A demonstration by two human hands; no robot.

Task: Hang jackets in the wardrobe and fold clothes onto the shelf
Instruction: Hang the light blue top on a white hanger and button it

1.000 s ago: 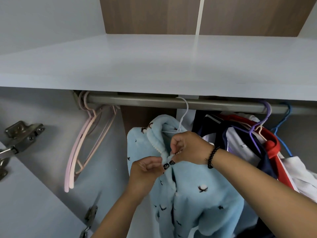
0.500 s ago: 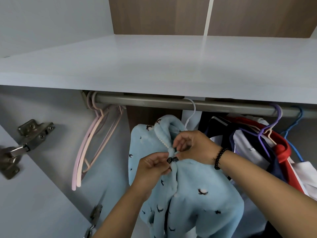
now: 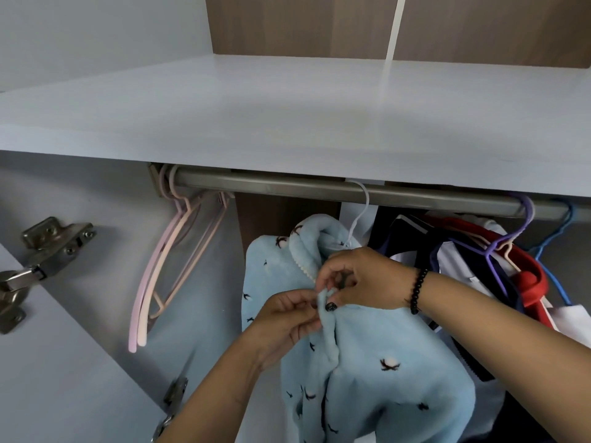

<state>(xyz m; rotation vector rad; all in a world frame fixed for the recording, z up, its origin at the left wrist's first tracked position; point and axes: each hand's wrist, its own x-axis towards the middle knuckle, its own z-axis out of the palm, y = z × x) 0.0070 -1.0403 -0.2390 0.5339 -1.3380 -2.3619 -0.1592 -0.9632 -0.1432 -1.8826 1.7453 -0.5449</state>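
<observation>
A fluffy light-blue jacket (image 3: 377,372) with small dark prints hangs on a white hanger (image 3: 361,215) from the metal rail (image 3: 287,187). My left hand (image 3: 287,314) pinches the left front edge of the jacket near the collar. My right hand (image 3: 361,279), with a black bead bracelet on the wrist, pinches the right front edge just above it. A dark button (image 3: 330,306) sits between my fingertips where the two edges meet.
A white shelf (image 3: 287,116) runs above the rail. Pink empty hangers (image 3: 166,270) hang at the rail's left end. Red, navy and white clothes (image 3: 518,276) on purple and blue hangers crowd the right. A door hinge (image 3: 41,251) is at far left.
Both hands stayed at the jacket's collar, working the front edges together around the dark button. The camera view shifted slightly left and down.
</observation>
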